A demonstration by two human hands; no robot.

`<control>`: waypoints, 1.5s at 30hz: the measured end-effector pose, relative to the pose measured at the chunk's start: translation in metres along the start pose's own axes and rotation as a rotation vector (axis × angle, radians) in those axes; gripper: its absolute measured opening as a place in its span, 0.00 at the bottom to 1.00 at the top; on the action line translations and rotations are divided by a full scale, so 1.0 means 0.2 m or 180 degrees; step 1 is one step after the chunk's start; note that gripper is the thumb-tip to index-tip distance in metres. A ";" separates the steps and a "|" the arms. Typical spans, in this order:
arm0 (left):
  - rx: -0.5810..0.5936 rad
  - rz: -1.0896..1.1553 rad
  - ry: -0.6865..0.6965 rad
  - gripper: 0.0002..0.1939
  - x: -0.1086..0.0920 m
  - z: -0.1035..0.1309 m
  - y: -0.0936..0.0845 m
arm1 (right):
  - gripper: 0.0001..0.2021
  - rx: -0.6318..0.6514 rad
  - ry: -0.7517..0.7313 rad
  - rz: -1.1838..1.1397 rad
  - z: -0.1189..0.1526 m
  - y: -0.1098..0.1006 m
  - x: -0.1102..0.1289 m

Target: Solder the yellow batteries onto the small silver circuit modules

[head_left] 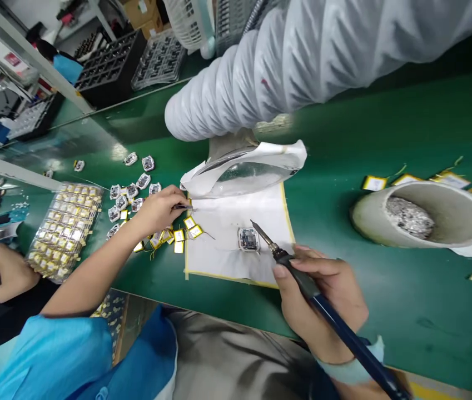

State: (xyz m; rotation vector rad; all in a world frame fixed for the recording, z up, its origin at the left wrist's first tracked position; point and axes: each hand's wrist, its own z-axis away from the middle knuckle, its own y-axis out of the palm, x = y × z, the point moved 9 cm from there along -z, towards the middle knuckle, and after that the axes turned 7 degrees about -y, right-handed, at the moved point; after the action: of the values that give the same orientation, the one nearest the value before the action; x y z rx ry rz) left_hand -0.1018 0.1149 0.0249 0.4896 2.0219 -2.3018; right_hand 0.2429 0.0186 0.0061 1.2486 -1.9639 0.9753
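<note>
My right hand (327, 300) grips a soldering iron (306, 278) like a pen, its bare metal tip angled up and left. Just left of that tip, a small square circuit board in a white casing (248, 239) lies on a white sheet edged with yellow tape (214, 261). At the sheet's left edge, my left hand (160, 211) is closed in a pinch on thin dark tweezers (183, 206), mostly hidden by the fingers. Below these fingers are several small yellow-edged battery packs (179, 235) with thin wires. More cased boards (121, 202) are scattered left of this hand.
A ribbed grey hose (261, 78) hangs over the bench, above a clear shield with white edges (248, 172). On the right stands a round pot (364, 219) with silvery scraps, more battery packs behind it. Leftward are a filled tray (66, 230) and another person's arm (13, 264).
</note>
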 end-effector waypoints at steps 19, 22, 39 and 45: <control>0.0276 0.0909 0.0601 0.12 -0.52 0.10 0.08 | 0.08 0.0048 0.0169 0.0247 -0.08 -0.03 0.06; -0.0109 0.0868 0.0717 0.09 -0.54 0.08 0.02 | 0.08 -0.0074 0.0197 0.0242 -0.08 -0.04 0.06; -0.1216 0.1747 0.0705 0.07 -0.55 0.10 0.07 | 0.12 0.0288 0.0366 -0.0201 -0.11 0.04 0.06; -0.1138 0.2019 0.0964 0.09 -0.61 0.07 0.11 | 0.12 0.0315 0.0363 -0.0203 -0.10 0.04 0.06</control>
State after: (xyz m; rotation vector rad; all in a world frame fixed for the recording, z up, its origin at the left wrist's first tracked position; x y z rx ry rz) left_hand 0.0154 0.0763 0.0371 1.2811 1.9370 -1.5329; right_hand 0.2332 0.0321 0.0241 1.2725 -1.7973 1.0983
